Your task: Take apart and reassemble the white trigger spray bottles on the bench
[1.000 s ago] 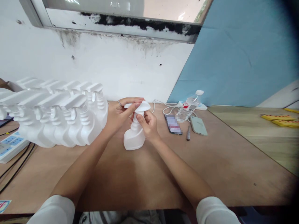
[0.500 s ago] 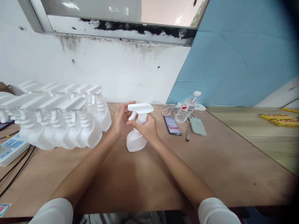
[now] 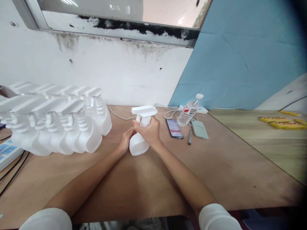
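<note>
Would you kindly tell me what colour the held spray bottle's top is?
The sprayer top is white, clearest in the head view.

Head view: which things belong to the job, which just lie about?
Job:
spray bottle, right hand around its neck, left hand at its side
similar bottles, probably

Lying about, seemingly:
lit phone
pale green phone
clear bottle
pen-like tool

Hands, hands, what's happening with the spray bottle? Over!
Right hand gripping spray bottle, upright. Left hand at its side. More spray bottles left, not touching it.

On the table (image 3: 216,172), bottle rows (image 3: 57,135) left, spray bottle (image 3: 138,146) between, water bottle (image 3: 190,110) right, wall (image 3: 115,73) behind.
</note>
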`<action>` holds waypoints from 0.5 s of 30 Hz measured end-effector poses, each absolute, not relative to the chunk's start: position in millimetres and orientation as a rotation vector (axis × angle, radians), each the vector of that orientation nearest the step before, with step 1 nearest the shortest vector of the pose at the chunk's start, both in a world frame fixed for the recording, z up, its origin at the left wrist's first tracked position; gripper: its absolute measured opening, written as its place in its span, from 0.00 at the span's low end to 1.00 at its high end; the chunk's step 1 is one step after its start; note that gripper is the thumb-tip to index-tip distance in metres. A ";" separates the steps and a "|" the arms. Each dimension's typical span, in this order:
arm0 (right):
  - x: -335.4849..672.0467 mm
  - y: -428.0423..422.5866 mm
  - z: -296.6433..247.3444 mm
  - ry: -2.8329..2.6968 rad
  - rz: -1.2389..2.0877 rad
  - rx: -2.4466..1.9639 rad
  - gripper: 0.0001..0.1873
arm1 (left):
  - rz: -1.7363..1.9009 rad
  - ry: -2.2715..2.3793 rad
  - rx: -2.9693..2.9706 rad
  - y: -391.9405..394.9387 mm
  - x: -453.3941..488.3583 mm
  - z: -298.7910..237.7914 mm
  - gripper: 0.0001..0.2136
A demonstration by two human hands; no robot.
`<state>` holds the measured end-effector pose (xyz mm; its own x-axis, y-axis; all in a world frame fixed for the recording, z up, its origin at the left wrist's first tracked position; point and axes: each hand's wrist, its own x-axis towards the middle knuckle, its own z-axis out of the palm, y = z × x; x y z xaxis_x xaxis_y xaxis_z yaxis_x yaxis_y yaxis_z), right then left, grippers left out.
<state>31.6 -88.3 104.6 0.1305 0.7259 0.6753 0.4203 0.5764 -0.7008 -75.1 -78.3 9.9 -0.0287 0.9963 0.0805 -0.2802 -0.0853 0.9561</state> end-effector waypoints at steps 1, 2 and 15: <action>32.6 -84.8 103.5 -1.483 0.268 -1.027 0.14 | 1.449 0.989 1.065 -84.8 -77.8 8.7 0.17; 33.5 -80.5 102.2 -1.472 0.252 -1.029 0.15 | 1.506 1.015 1.075 -93.0 -81.1 7.8 0.16; -47.5 -15.3 91.8 -1.687 0.510 -0.624 0.26 | 0.744 0.502 2.442 -138.1 -93.4 8.5 0.11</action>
